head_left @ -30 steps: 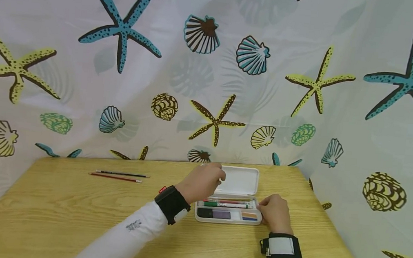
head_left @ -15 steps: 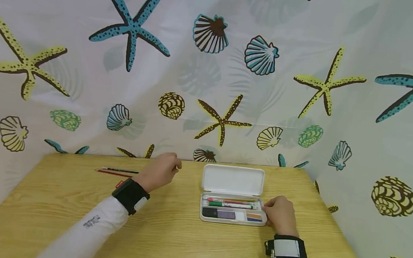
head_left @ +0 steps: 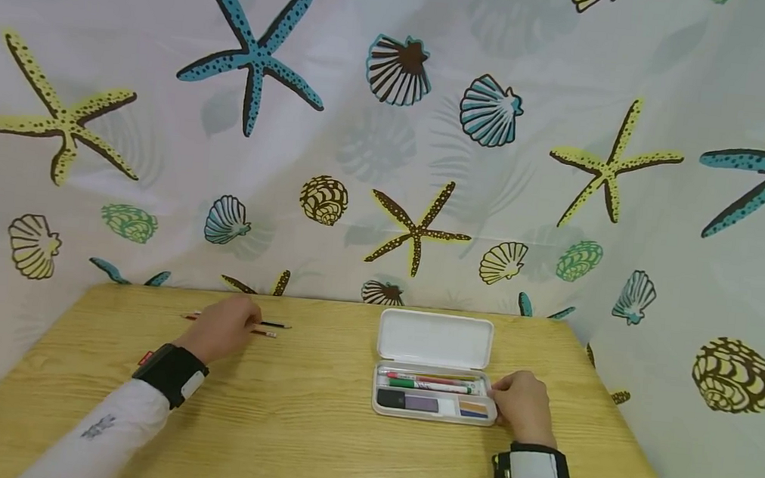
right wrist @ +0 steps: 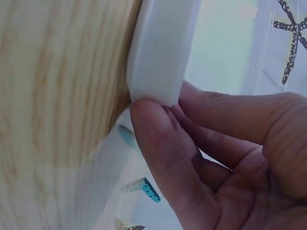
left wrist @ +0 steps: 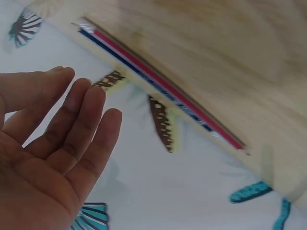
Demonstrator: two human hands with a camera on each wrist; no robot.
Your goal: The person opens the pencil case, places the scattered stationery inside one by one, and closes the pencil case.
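My left hand (head_left: 223,325) hovers over two pencils on the table's far left part and partly hides them. In the left wrist view its loosely bent fingers (left wrist: 91,124) hold nothing, apart from the red pencil (left wrist: 168,88) and the dark pencil (left wrist: 136,70), which lie side by side. My right hand (head_left: 523,405) pinches the right end of a white pencil case (head_left: 431,416) between thumb and finger, seen closely on the case wall (right wrist: 160,52). The case lies open, lid (head_left: 435,338) back. Inside are a green marker (head_left: 429,386), a red pencil or pen (head_left: 428,378) and an eraser (head_left: 421,403).
The wooden table (head_left: 310,445) reaches back to a hanging white cloth (head_left: 325,264) printed with starfish and shells. More cloth (head_left: 663,385) hangs along the right side. Small orange and blue pieces (head_left: 473,409) sit in the case's front compartment.
My left hand has moved left from above the pencil case to the pencils. The right hand keeps its hold on the case's right end. The head view has shifted slightly.
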